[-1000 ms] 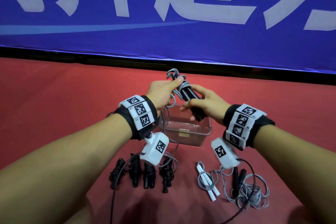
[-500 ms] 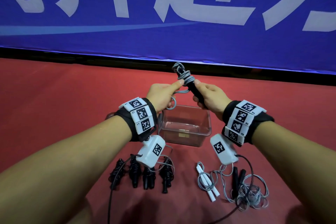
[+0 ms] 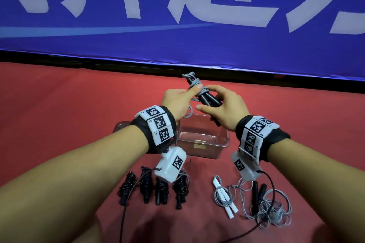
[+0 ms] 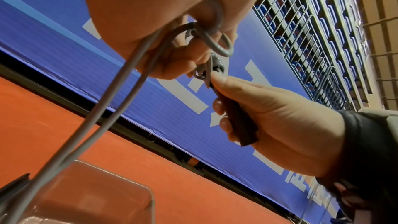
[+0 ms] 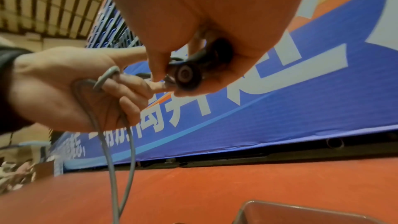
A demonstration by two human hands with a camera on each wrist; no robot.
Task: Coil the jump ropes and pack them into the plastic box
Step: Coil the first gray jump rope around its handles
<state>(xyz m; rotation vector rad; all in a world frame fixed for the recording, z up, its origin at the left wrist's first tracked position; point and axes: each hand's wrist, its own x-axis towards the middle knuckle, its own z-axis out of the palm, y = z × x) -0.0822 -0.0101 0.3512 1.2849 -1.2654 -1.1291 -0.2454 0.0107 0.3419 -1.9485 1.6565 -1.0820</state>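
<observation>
From the head view, the right hand (image 3: 223, 108) grips the black handles (image 3: 209, 100) above the plastic box (image 3: 205, 144) on the red floor (image 3: 59, 114). The left wrist view shows the left hand (image 4: 172, 23) pinching the grey rope (image 4: 103, 105). The right wrist view shows the handle ends (image 5: 187, 76) clasped.

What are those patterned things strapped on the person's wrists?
Each bare forearm wears a black wrist band carrying white tiles printed with black square codes. Below each hangs a small white camera box, also coded, trailing a thin black cable.
</observation>
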